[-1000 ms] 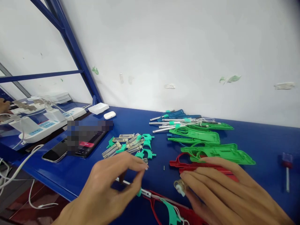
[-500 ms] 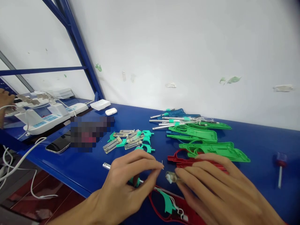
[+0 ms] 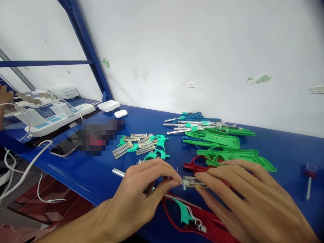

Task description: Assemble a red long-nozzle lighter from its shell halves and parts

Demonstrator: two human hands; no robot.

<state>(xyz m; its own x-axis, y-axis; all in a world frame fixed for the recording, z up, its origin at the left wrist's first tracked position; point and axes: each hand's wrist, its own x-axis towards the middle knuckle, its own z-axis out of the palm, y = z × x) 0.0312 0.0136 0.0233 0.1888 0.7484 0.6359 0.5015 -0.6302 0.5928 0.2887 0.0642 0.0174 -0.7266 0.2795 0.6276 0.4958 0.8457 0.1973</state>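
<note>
I have the blue table point(image 3: 286, 145) ahead: its front edge slants down at the lower left to meet the left forearm, and its back edge meets the white wall point(image 3: 202, 44). Blue surface stretches between the green shells point(image 3: 238, 156) and the screwdriver point(image 3: 309, 182); room is tighter beyond my left knuckles, where the tank pile point(image 3: 138, 145) sits near. The clear tank point(image 3: 193, 182) is in my right hand point(image 3: 243, 195), gripped between thumb and fingers, lying roughly level above the table; it is see-through and faintly yellowish, with a pale fitting at its left end. My left hand point(image 3: 149, 189) has thumb and forefinger pinched together at that end; anything between them is too small to tell. I count one held tank, one screwdriver, one earbud case point(image 3: 120, 113) and, below the hands, one red shell point(image 3: 210, 219) bearing one teal trigger point(image 3: 186, 214). The piled tanks overlap too much to count.
</note>
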